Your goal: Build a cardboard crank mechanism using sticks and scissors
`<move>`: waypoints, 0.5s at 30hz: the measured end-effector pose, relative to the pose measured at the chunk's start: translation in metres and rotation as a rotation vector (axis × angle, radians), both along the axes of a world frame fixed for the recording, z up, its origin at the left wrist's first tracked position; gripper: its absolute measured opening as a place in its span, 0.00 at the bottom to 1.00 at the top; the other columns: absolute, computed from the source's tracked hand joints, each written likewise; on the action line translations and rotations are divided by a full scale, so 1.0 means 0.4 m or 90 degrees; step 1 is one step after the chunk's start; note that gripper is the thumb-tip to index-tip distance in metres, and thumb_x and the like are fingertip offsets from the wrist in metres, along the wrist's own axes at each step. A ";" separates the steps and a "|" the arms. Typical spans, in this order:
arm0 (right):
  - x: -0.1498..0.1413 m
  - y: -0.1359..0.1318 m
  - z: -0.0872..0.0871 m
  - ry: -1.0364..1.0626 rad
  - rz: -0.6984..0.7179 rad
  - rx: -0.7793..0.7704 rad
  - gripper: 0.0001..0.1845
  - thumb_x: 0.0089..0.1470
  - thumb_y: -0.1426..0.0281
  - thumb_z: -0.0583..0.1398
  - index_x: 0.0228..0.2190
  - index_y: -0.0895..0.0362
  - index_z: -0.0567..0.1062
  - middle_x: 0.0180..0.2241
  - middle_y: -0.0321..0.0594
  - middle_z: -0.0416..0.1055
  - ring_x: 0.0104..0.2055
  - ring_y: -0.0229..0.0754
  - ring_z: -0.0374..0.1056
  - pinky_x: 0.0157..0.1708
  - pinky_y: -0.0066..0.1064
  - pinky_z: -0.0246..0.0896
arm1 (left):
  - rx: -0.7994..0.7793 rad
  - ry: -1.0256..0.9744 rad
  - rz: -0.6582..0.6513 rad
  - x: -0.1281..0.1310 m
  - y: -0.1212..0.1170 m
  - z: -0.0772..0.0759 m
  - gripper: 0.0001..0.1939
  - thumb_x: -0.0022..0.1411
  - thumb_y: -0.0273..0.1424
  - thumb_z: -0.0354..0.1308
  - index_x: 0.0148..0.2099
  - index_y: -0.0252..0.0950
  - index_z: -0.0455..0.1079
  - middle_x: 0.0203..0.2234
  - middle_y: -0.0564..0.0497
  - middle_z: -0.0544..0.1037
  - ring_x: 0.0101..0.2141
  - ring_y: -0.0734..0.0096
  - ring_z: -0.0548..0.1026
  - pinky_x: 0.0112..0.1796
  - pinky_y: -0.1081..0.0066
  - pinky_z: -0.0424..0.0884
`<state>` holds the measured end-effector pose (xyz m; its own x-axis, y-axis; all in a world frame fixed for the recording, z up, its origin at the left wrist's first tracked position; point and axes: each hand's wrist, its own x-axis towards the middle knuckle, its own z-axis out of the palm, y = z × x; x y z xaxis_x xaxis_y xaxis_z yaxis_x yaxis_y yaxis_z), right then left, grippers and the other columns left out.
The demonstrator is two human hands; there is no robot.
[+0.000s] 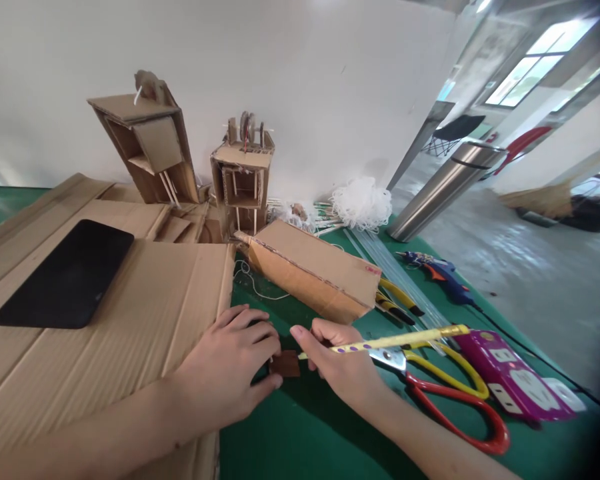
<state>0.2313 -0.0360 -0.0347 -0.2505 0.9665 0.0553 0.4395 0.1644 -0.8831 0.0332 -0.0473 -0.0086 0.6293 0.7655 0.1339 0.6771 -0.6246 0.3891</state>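
Note:
My left hand (233, 363) rests at the edge of a big cardboard sheet (145, 313), its curled fingers pinching a small brown cardboard piece (285, 364) on the green mat (290, 427). My right hand (337, 360) is closed around a yellow pencil (405, 339) whose tip touches that small piece. The pencil's far end points right, over the scissors.
A black tablet (67, 273) lies on the cardboard sheet. A cardboard box (315, 270) sits just behind my hands. Red-and-yellow scissors (450, 393), a purple power strip (510, 373), a blue glue gun (440, 272) and pliers (397, 300) lie to the right. Cardboard models (153, 147) stand by the wall.

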 end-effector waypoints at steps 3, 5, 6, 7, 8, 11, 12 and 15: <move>-0.002 0.003 -0.009 -0.028 0.011 0.046 0.26 0.59 0.61 0.55 0.15 0.53 0.53 0.13 0.30 0.54 0.16 0.33 0.51 0.15 0.26 0.44 | 0.002 -0.002 0.001 0.000 0.000 -0.002 0.08 0.59 0.32 0.63 0.41 0.37 0.72 0.39 0.50 0.79 0.51 0.52 0.71 0.55 0.47 0.64; -0.003 0.006 -0.013 -0.033 0.008 0.058 0.25 0.59 0.63 0.54 0.15 0.53 0.52 0.12 0.30 0.53 0.16 0.33 0.50 0.15 0.26 0.44 | 0.004 0.000 0.003 0.000 0.001 -0.003 0.07 0.58 0.31 0.64 0.40 0.37 0.73 0.39 0.50 0.79 0.50 0.52 0.71 0.54 0.48 0.65; -0.004 0.007 -0.013 -0.036 0.004 0.065 0.24 0.59 0.63 0.54 0.15 0.53 0.52 0.12 0.30 0.53 0.16 0.33 0.50 0.15 0.26 0.44 | 0.005 0.001 0.004 0.000 0.001 -0.004 0.07 0.58 0.31 0.64 0.40 0.37 0.73 0.39 0.50 0.80 0.50 0.52 0.71 0.54 0.48 0.65; -0.004 0.008 -0.013 -0.039 0.002 0.073 0.24 0.58 0.64 0.54 0.14 0.53 0.52 0.12 0.30 0.53 0.16 0.33 0.50 0.15 0.26 0.45 | 0.006 0.002 0.004 0.000 0.002 -0.005 0.08 0.58 0.31 0.64 0.40 0.37 0.73 0.39 0.50 0.80 0.50 0.52 0.71 0.53 0.48 0.66; -0.005 0.009 -0.012 -0.043 0.002 0.078 0.24 0.58 0.65 0.54 0.14 0.54 0.53 0.12 0.30 0.54 0.16 0.33 0.50 0.16 0.26 0.45 | 0.008 0.001 0.003 0.000 0.003 -0.005 0.08 0.58 0.31 0.64 0.40 0.37 0.73 0.39 0.50 0.80 0.50 0.52 0.71 0.53 0.48 0.66; -0.007 0.010 -0.009 -0.052 0.000 0.086 0.23 0.57 0.65 0.53 0.14 0.54 0.53 0.12 0.30 0.54 0.16 0.33 0.50 0.16 0.27 0.44 | 0.019 -0.002 0.000 0.001 0.005 -0.008 0.07 0.58 0.31 0.63 0.40 0.37 0.73 0.40 0.50 0.80 0.50 0.52 0.72 0.53 0.48 0.66; -0.007 0.010 -0.008 -0.054 -0.001 0.085 0.23 0.57 0.65 0.53 0.14 0.54 0.53 0.12 0.30 0.54 0.16 0.33 0.50 0.16 0.27 0.44 | 0.021 -0.001 0.001 0.001 0.005 -0.008 0.07 0.58 0.31 0.63 0.40 0.37 0.73 0.40 0.50 0.80 0.50 0.52 0.72 0.53 0.48 0.66; -0.008 0.011 -0.006 -0.051 0.003 0.078 0.24 0.57 0.65 0.53 0.13 0.54 0.53 0.12 0.30 0.53 0.16 0.32 0.50 0.16 0.27 0.44 | 0.021 -0.001 0.003 0.000 0.003 -0.008 0.07 0.58 0.31 0.63 0.40 0.37 0.73 0.40 0.50 0.80 0.50 0.52 0.72 0.53 0.49 0.66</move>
